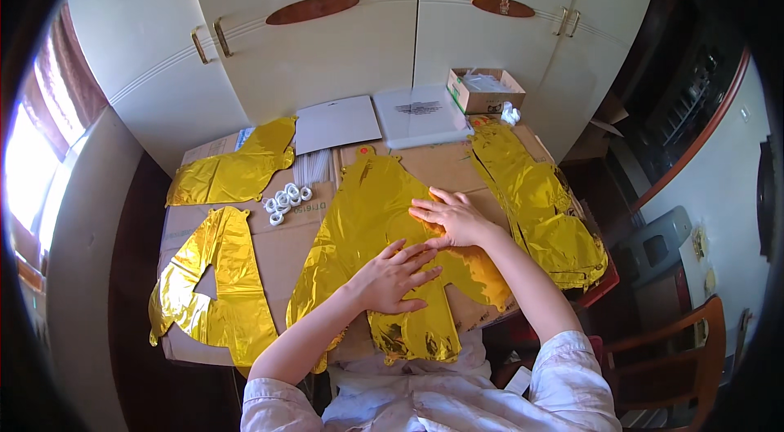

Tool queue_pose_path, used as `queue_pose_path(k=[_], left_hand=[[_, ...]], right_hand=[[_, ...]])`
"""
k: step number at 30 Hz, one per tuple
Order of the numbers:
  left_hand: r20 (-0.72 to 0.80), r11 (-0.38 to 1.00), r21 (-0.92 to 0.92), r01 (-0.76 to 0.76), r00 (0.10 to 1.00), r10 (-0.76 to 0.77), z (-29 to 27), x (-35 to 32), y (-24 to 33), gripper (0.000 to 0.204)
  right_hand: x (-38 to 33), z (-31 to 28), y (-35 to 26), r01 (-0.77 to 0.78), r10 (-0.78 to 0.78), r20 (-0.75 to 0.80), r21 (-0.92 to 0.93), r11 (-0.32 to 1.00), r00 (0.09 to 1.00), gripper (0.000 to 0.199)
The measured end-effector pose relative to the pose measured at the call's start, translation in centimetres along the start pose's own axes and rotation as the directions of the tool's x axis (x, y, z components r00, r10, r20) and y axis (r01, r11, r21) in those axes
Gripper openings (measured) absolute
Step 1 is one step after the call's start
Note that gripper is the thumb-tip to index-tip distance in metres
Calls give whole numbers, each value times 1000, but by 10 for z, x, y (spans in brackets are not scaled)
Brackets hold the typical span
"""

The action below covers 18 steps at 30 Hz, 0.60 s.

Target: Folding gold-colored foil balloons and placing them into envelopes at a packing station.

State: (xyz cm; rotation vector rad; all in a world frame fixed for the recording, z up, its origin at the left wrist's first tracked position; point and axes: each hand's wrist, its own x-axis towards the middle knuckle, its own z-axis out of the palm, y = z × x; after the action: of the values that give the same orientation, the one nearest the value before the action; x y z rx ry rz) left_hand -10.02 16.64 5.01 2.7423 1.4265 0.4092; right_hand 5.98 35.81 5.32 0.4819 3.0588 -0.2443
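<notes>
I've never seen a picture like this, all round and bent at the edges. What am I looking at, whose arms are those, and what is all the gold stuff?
There is no machine here: a person wears a wide fisheye camera on the head, looking down, so straight edges bend toward the rim. The two forearms coming in from the bottom are that person's own. The left hand and the right hand both lie flat, fingers spread, on a deflated gold foil balloon; neither grips anything. It rests on a cardboard-covered table. More gold foil balloons lie to the left, far left and right. Also there: small white plastic rings, a grey flat sheet and an open cardboard box.
</notes>
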Motion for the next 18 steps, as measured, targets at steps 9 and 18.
queue_pose_path(k=[9,18], left_hand=[[-5,999,35,-3,1000,3,-1,1,-1,64],[-12,999,53,2,1000,-2,0,0,0,64]], right_hand=[[-25,18,-4,-67,141,-345,218,974,928,66],[-126,-1,-30,-491,528,-241,201,848,814,60]])
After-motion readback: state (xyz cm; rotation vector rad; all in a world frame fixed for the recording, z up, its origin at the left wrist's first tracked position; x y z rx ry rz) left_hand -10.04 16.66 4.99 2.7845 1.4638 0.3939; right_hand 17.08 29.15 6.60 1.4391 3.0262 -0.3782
